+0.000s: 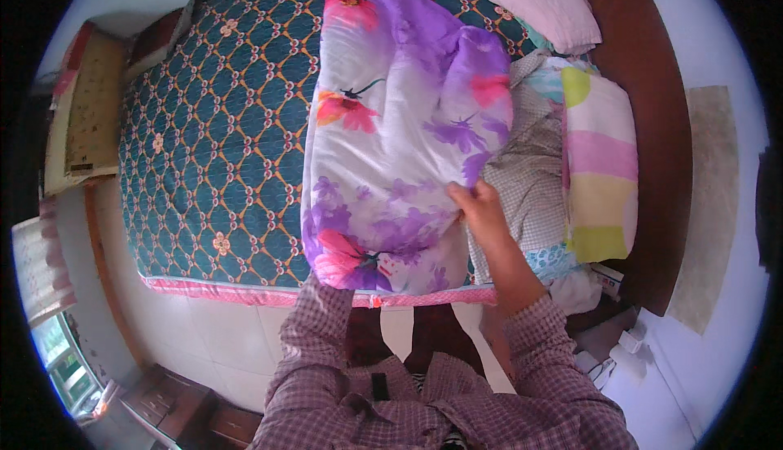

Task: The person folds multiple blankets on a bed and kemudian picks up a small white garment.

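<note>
A folded quilt (391,144), white and purple with printed pink flowers, lies across the bed in front of me. My right hand (483,205) pinches its right edge, thumb on top of the fabric. The left sleeve (324,309) reaches under the quilt's lower left corner, and the cloth hides my left hand entirely. Beneath the quilt is a mattress (208,162) in a dark green cover with an orange lattice pattern and pink side trim. Just right of my right hand lies a crumpled checked cloth (526,169).
A pillow with coloured blocks (602,169) and a pink pillow (550,7) lie by the brown headboard (648,114). Wooden drawers (165,401) stand at the lower left, near a window (64,352). A cabinet (92,101) is beyond the bed's left end. Pale tiles (214,328) cover the floor.
</note>
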### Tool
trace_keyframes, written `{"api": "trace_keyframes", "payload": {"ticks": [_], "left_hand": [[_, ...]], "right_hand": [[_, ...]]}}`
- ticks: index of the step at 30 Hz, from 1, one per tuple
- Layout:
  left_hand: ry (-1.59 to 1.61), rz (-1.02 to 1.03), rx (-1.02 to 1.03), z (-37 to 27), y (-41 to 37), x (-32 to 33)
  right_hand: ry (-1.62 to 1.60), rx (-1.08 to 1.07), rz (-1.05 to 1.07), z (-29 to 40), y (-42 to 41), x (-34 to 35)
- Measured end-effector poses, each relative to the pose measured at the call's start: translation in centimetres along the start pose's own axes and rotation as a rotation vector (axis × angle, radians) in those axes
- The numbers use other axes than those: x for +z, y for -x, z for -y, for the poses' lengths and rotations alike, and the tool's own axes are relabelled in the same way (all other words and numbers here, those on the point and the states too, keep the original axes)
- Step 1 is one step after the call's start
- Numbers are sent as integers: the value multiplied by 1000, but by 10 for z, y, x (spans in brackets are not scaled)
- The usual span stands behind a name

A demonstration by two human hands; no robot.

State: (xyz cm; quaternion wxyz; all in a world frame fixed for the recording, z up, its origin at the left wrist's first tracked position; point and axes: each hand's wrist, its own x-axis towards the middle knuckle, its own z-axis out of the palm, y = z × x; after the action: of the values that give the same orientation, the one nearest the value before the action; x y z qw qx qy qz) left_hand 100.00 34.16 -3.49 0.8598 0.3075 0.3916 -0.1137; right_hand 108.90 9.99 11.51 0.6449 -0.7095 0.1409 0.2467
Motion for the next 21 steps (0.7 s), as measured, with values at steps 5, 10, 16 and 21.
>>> {"api": "trace_keyframes", "payload": {"ticks": [5, 10, 16, 21], "left_hand": [[86, 88, 118, -88, 105, 14], [-229, -208, 219, -151, 187, -24], [-25, -340, 76, -83, 191, -86], [62, -433, -4, -78, 201, -110]], "right_hand": [[-396, -163, -156, 33, 50, -30], [-903, -156, -270, 21, 83, -53], [-1377, 550, 510, -173, 113, 38], [-872, 513, 211, -167, 95, 80]]}}
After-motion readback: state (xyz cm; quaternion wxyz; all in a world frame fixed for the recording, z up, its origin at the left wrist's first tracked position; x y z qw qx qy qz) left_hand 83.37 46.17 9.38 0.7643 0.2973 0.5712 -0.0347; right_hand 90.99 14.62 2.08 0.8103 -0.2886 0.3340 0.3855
